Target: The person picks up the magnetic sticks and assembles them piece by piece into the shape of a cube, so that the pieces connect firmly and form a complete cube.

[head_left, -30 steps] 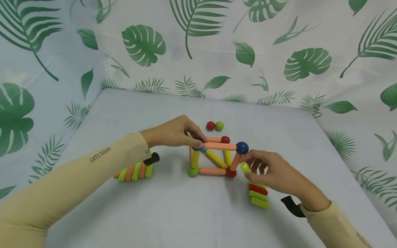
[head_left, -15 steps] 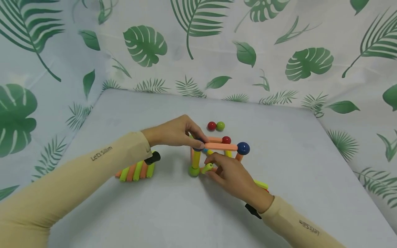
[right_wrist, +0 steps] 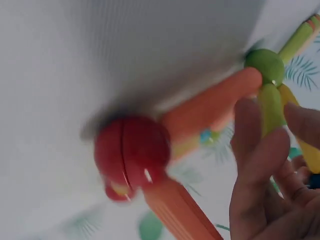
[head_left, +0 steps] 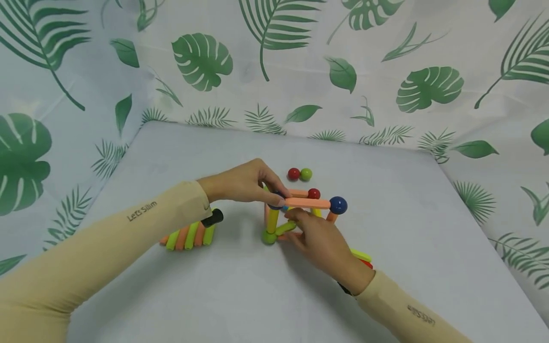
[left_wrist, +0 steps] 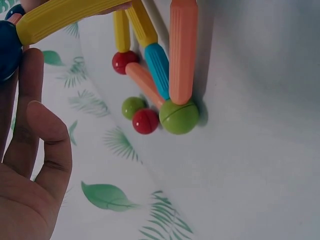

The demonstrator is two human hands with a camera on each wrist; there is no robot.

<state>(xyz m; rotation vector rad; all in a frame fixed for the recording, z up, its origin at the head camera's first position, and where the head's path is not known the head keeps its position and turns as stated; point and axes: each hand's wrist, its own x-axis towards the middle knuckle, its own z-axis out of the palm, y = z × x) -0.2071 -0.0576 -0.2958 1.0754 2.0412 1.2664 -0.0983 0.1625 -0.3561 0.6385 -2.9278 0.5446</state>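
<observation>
A frame of coloured rods and balls [head_left: 300, 216] stands mid-table. My left hand [head_left: 250, 183] pinches its upper left corner, a dark blue ball [head_left: 276, 204], also at the left wrist view's edge [left_wrist: 7, 42]. My right hand [head_left: 315, 238] holds a light green rod [head_left: 285, 228] whose end meets the green ball [head_left: 269, 237] at the front left foot. The right wrist view shows that green rod [right_wrist: 272, 107], the green ball [right_wrist: 264, 66], an orange rod [right_wrist: 210, 107] and a red ball [right_wrist: 131, 152]. Another blue ball [head_left: 338, 205] tops the right corner.
A row of green and orange rods [head_left: 188, 236] lies under my left wrist. More rods [head_left: 362, 257] lie behind my right wrist. A loose red ball [head_left: 293, 174] and green ball [head_left: 306, 174] sit behind the frame. Leaf-print cloth [head_left: 274, 62] backs the table [head_left: 240, 290].
My right hand picked a light green rod from the pile at the right, carried it left across the frame's front and set its end against the green ball. The left hand stayed put.
</observation>
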